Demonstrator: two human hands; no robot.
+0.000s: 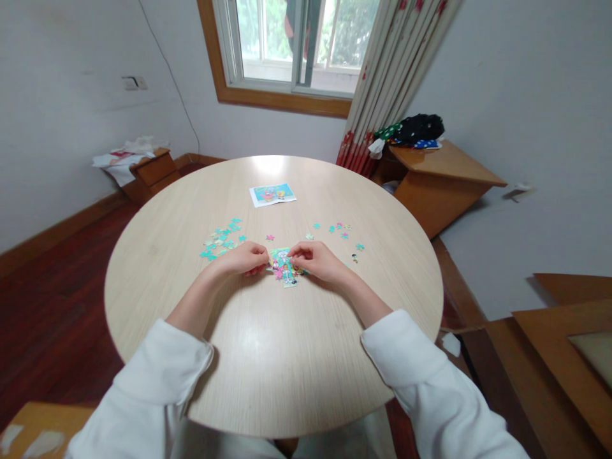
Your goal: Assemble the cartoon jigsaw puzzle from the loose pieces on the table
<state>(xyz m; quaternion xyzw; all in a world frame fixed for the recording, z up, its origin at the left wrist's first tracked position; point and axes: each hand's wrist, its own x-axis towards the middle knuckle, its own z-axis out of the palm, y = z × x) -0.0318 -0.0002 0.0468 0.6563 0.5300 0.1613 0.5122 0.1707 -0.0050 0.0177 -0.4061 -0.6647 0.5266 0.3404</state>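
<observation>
A partly joined jigsaw puzzle (287,275) with a cartoon figure lies on the round table (268,357), between my two hands. My left hand (249,257) rests at its left edge, fingers curled together; whatever they grip is hidden. From the right, my right hand (314,258) reaches over the puzzle's upper part with thumb and fingertips pinched close to its surface. Whether a piece sits in that pinch is too small to tell. Loose turquoise puzzle pieces (222,237) are scattered beyond my left hand. A pink piece (270,237) lies just above the puzzle.
More loose pieces (345,235) spread to the right of my right hand. Farther back lies a printed picture sheet (273,195). Past the table stand a window (296,44), a curtain (382,76) and a wooden cabinet (440,172) with cloths on top.
</observation>
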